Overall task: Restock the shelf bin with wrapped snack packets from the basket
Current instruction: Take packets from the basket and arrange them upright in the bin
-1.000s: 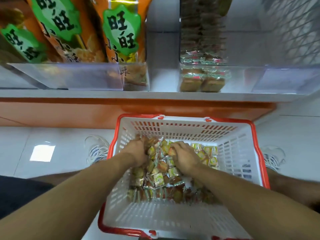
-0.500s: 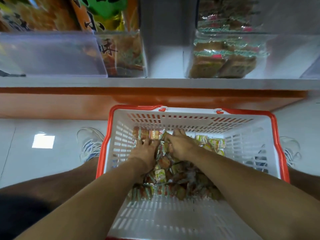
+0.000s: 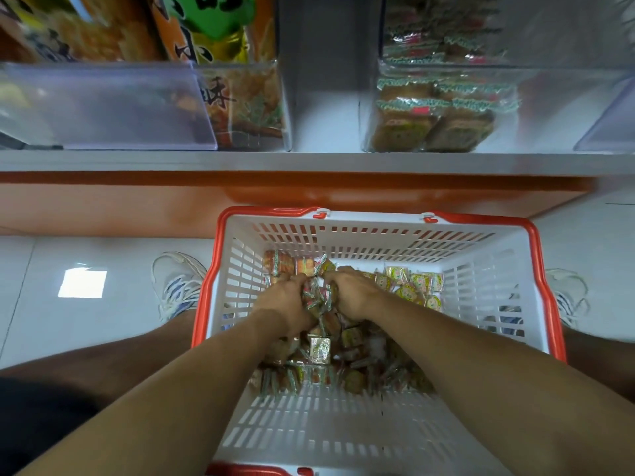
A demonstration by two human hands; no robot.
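Fingertips of the left hand [image 3: 287, 305] and right hand [image 3: 350, 293] are buried among snack packets [image 3: 319, 348].

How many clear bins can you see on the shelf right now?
2. One clear bin sits left, holding orange snack bags; the other clear bin sits right, holding wrapped packets. More may lie beyond the frame.

I see a white slotted basket [image 3: 488, 297] with a red-orange rim. Its snack packets [image 3: 412, 286] are yellow, green and orange. Far left, orange bags [image 3: 220, 39] carry green labels. Floor [image 3: 103, 324]: white tile.
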